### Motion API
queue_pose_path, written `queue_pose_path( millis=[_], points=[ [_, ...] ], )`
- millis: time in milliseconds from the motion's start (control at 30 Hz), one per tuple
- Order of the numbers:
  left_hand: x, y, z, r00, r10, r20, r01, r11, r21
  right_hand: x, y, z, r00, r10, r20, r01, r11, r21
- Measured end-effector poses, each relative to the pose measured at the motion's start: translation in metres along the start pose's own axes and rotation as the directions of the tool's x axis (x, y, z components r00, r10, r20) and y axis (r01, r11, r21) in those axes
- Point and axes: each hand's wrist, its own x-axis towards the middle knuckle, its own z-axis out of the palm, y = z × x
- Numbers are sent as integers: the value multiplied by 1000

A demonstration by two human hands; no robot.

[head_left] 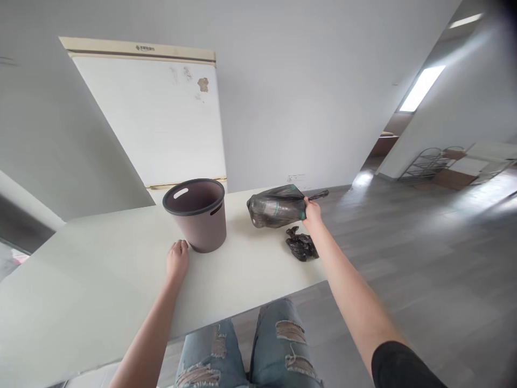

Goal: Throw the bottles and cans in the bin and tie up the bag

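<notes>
My right hand is closed around the gathered neck of a dark, see-through plastic bag, near the table's right end. Bottle-like shapes with green caps show through the bag, which lies on its side. Just below it sits a crumpled black plastic bag, close to my right wrist. My left hand rests on the table in a loose fist with nothing visible in it. Beside that fist stands an upright mauve-brown trash bin with a dark rim and handle slots. Its bottom inside is hidden from here.
A pale table spans the space before me, its right edge just past the bags. Behind the bin stands a white refrigerator against a grey wall. Grey floor and a wire rack lie to the right.
</notes>
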Motion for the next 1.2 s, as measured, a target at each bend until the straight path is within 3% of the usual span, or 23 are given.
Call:
queue_pose_path(
  millis=[167,400,633,700,767,833,900,967,1067,1200],
  points=[
    [6,-3,2,991,-72,111,65,996,69,21,10,-3,985,128,120,-122,991,-54],
    [7,-1,-1,991,-66,114,56,994,92,22,10,-29,916,326,234,-279,937,-210],
    [7,-1,0,992,-68,108,58,994,95,14,-3,-47,864,411,291,-239,843,-482],
    [6,-2,0,991,-70,111,61,995,85,6,-10,-56,873,390,292,-184,819,-543],
    [5,-2,0,991,-70,111,63,996,68,-7,-16,-69,911,322,256,-116,797,-592],
    [4,-3,0,992,-68,106,64,997,43,-26,-21,-84,963,183,196,-18,774,-633],
    [3,-3,1,993,-70,94,69,998,8,-53,-21,-99,986,4,169,110,745,-658],
    [2,-3,0,995,-71,70,74,997,-36,-85,-14,-110,969,-128,210,237,716,-657],
    [2,-2,-1,998,-65,28,67,991,-115,-127,6,-118,925,-187,331,366,674,-642],
    [1,-4,-3,999,-16,40,24,978,-206,-158,31,-114,926,-169,338,362,656,-662]
  ],
)
